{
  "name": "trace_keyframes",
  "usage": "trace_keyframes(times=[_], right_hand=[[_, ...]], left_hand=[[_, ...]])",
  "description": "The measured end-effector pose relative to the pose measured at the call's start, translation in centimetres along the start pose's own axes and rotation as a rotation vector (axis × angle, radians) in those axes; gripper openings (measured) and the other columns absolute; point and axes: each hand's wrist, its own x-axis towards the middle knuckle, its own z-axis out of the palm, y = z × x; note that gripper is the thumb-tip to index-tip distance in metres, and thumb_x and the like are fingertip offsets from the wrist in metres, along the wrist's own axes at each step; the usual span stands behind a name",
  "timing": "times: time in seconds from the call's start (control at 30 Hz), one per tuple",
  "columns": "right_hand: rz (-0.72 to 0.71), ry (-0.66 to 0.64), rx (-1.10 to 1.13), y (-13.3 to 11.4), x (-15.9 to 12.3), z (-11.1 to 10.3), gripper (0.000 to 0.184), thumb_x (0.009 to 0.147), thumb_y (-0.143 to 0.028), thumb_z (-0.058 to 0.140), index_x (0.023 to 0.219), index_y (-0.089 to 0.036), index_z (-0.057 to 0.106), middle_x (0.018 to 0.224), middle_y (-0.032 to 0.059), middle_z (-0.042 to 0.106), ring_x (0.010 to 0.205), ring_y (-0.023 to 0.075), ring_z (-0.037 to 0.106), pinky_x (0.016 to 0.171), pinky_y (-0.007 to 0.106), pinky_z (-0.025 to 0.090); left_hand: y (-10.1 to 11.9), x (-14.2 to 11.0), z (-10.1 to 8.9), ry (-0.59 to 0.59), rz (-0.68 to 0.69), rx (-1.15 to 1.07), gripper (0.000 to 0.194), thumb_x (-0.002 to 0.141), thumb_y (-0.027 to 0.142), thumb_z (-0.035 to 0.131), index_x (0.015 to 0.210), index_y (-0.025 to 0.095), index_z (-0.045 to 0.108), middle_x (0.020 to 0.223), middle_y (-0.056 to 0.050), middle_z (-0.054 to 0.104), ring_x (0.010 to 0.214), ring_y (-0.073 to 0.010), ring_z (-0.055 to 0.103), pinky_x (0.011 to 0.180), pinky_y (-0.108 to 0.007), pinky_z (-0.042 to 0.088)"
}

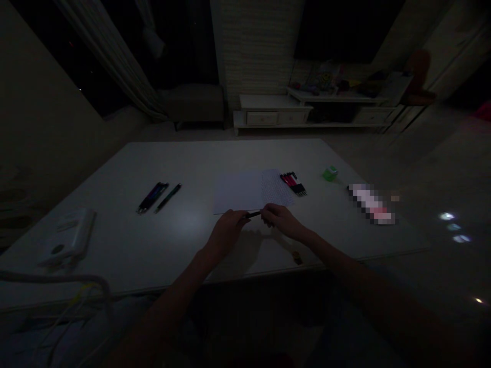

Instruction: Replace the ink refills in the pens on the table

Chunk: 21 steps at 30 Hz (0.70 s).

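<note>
Across the white bench (115,168), two dark pens (161,197) lie to the left, with a sheet of paper (238,191) and red pens (291,183) ahead. Just before the paper's near edge, the left hand (226,230) and right hand (280,221), both curled nearly closed, pinch a black pen (253,214) between them.

In a dim room, the left hand (226,230) and the right hand (282,221) pinch a dark pen (253,214) between them, just at the near edge of a blank sheet of paper (236,191) on a white table (115,168). A sheet covered in small writing (274,188) lies beside the blank one. Red pens (291,183) lie just beyond it, a small green object (330,174) farther right, and dark pens (169,198) well off to the left.
</note>
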Motion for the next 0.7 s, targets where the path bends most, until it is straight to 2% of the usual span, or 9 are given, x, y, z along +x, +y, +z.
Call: trace_keyframes(times=[0.07, 0.17, 0.33, 0.5, 0.63, 0.7], right_hand=[[-0.013, 0.001, 0.003, 0.02, -0.02, -0.07, 0.038, 0.081, -0.049, 0.047, 0.062, -0.017, 0.052, 0.054, -0.0015, 0.053, 0.05, 0.0095, 0.049, 0.052, 0.022, 0.037], [0.032, -0.038, 0.01, 0.12, -0.06, -0.04, 0.048, 0.085, -0.05, 0.037, 0.052, -0.017, 0.047, 0.046, -0.002, 0.046, 0.044, 0.009, 0.044, 0.049, 0.022, 0.035], [0.0, -0.016, 0.041, 0.06, 0.11, 0.04, 0.036, 0.083, -0.048, 0.045, 0.068, -0.017, 0.052, 0.058, -0.0013, 0.052, 0.05, 0.0096, 0.048, 0.051, 0.022, 0.037], [0.032, -0.003, -0.004, 0.0, 0.21, 0.26, 0.049, 0.087, -0.05, 0.033, 0.052, -0.018, 0.044, 0.044, -0.0029, 0.042, 0.043, 0.0091, 0.041, 0.048, 0.023, 0.032], [0.008, 0.022, -0.002, 0.13, 0.26, 0.36, 0.039, 0.083, -0.05, 0.043, 0.062, -0.017, 0.049, 0.052, -0.0028, 0.049, 0.047, 0.0093, 0.045, 0.05, 0.023, 0.034], [0.015, 0.013, 0.01, 0.15, 0.24, 0.35, 0.04, 0.083, -0.051, 0.043, 0.06, -0.017, 0.047, 0.05, -0.0033, 0.047, 0.046, 0.009, 0.043, 0.049, 0.023, 0.033]], left_hand=[[-0.03, 0.11, 0.0, 0.003, -0.004, -0.007, 0.017, 0.084, 0.022, 0.053, 0.1, 0.02, 0.059, 0.086, -0.004, 0.063, 0.08, -0.017, 0.056, 0.071, -0.03, 0.046], [-0.01, 0.24, -0.03, -0.007, -0.009, -0.022, 0.018, 0.084, 0.021, 0.053, 0.101, 0.02, 0.058, 0.086, -0.003, 0.063, 0.08, -0.0165, 0.056, 0.072, -0.029, 0.046], [0.17, 0.33, -0.11, -0.042, -0.004, -0.02, 0.018, 0.084, 0.021, 0.054, 0.101, 0.02, 0.058, 0.087, -0.003, 0.064, 0.081, -0.0168, 0.056, 0.072, -0.029, 0.045], [0.08, 0.28, 0.1, -0.041, 0.008, 0.008, 0.017, 0.084, 0.022, 0.054, 0.099, 0.018, 0.059, 0.084, -0.004, 0.063, 0.078, -0.017, 0.056, 0.07, -0.03, 0.045], [0.11, 0.35, 0.09, -0.023, 0.02, -0.007, 0.017, 0.084, 0.022, 0.053, 0.1, 0.019, 0.059, 0.087, -0.004, 0.064, 0.08, -0.0168, 0.056, 0.072, -0.029, 0.045], [0.22, 0.36, 0.02, -0.028, 0.016, -0.006, 0.017, 0.085, 0.022, 0.052, 0.1, 0.019, 0.059, 0.087, -0.004, 0.064, 0.08, -0.0165, 0.056, 0.071, -0.029, 0.045]])
